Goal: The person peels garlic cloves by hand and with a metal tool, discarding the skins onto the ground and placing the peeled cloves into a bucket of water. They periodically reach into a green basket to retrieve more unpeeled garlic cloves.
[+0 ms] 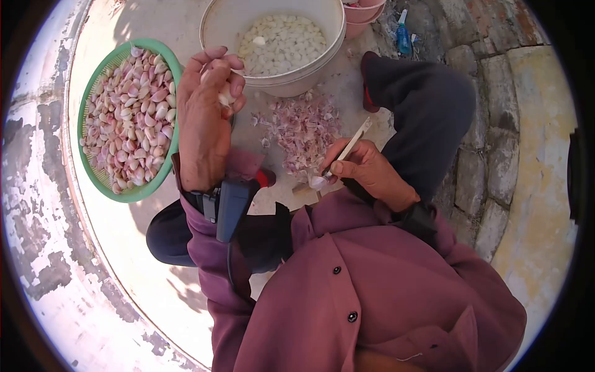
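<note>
At the left, a green basket (127, 198) brims with unpeeled garlic cloves (127, 121). Just right of it, the left hand (206, 108) is raised, fingers curled around pale cloves (225, 94) and covering part of them; a dark device (235, 209) is strapped at its wrist. This hand stands between the basket and a white bucket (291, 82), hiding a bit of the bucket's rim. The bucket, at the far middle, holds peeled cloves (282, 43). Nearer, loose skins (307, 127) litter the ground. Right of them, the right hand (365, 172) grips a small knife (354, 137) between thumb and fingers; a pale piece (318, 182) sits by its fingertips, clove or skin I cannot tell. Far beyond are a pink container (361, 18) and a blue bottle (403, 40). The bent right leg (427, 99) blocks the way toward the stone blocks (500, 93) at the right.
</note>
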`<act>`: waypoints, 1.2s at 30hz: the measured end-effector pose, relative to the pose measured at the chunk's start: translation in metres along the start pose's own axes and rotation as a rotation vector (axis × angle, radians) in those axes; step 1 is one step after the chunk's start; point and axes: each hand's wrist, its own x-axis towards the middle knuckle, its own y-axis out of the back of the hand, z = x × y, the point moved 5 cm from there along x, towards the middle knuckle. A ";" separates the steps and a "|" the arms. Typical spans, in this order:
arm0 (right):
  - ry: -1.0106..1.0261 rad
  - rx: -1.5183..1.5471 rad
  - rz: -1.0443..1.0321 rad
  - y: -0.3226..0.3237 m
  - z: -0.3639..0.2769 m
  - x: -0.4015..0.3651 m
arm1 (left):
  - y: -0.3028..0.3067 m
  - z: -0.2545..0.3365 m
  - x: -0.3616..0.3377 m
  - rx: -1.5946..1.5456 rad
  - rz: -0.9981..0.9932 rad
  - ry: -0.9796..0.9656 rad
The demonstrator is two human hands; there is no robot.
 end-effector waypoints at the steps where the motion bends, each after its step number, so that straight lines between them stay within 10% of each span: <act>1: 0.008 -0.001 0.002 0.004 0.001 0.000 | -0.002 -0.014 -0.016 -0.043 -0.010 0.044; 4: 0.031 0.151 0.054 0.015 0.008 0.007 | -0.001 -0.051 -0.061 -0.004 0.000 0.064; 6: 0.041 -0.598 0.183 0.025 0.006 0.015 | -0.005 -0.063 -0.090 0.019 0.021 0.099; 8: 0.076 -0.643 0.281 0.025 0.010 0.020 | -0.007 -0.072 -0.111 0.015 0.023 0.082; 14: 0.182 -0.063 0.094 -0.030 -0.014 0.017 | -0.018 -0.070 -0.137 0.161 0.048 -0.064; 24: 0.099 -0.054 0.144 -0.036 -0.015 0.010 | -0.028 -0.052 -0.146 0.848 -0.045 -0.427; 30: 0.116 -0.121 0.125 -0.034 -0.016 0.006 | -0.036 -0.050 -0.145 0.825 -0.102 -0.398; 36: -0.109 0.532 0.036 -0.026 0.008 0.008 | -0.042 -0.053 -0.137 0.562 -0.100 -0.432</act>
